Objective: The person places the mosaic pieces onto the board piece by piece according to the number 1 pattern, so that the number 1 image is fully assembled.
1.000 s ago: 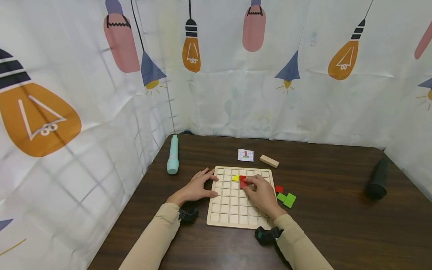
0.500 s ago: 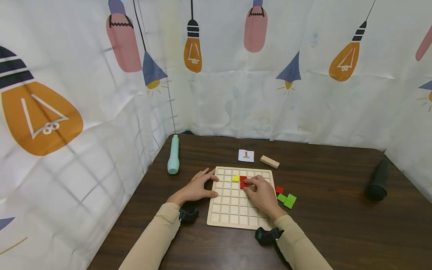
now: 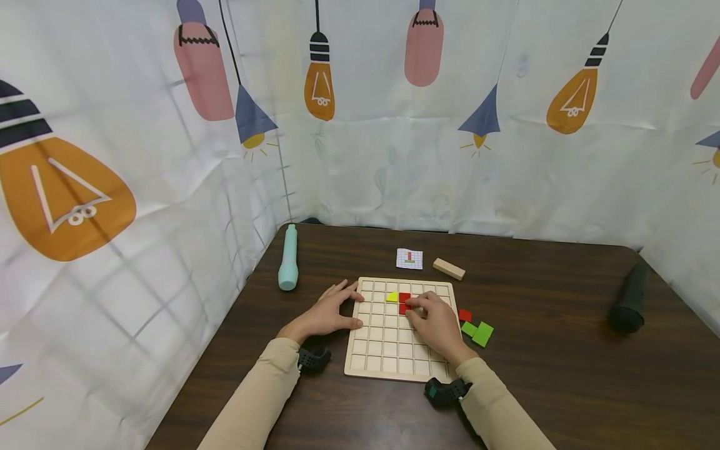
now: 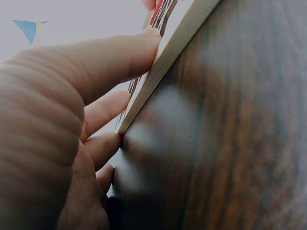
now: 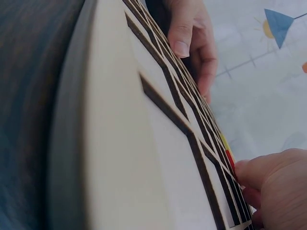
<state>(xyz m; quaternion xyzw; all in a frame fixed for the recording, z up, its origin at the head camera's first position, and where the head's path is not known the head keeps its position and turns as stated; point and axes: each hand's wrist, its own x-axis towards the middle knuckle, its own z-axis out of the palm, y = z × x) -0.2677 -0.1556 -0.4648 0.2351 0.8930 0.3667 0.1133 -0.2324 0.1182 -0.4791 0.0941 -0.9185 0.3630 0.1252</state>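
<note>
A pale wooden board (image 3: 388,347) with a grid of square cells lies on the dark table. My left hand (image 3: 325,314) rests at its left side, fingers spread and thumb on the edge; the left wrist view shows the thumb (image 4: 120,60) on the board's rim. On the board, a yellow tile (image 3: 392,297) sits beside one red tile (image 3: 404,297), and a second red tile (image 3: 403,309) lies just below that. My right hand (image 3: 435,325) reaches over the board, thumb and forefinger pinching at the lower red tile, partly covering it.
Right of the board lie another red tile (image 3: 465,315) and green tiles (image 3: 482,334). Behind it are a small pattern card (image 3: 409,259) and a wooden block (image 3: 449,269). A teal microphone-shaped object (image 3: 289,259) stands far left, a black microphone (image 3: 628,300) far right.
</note>
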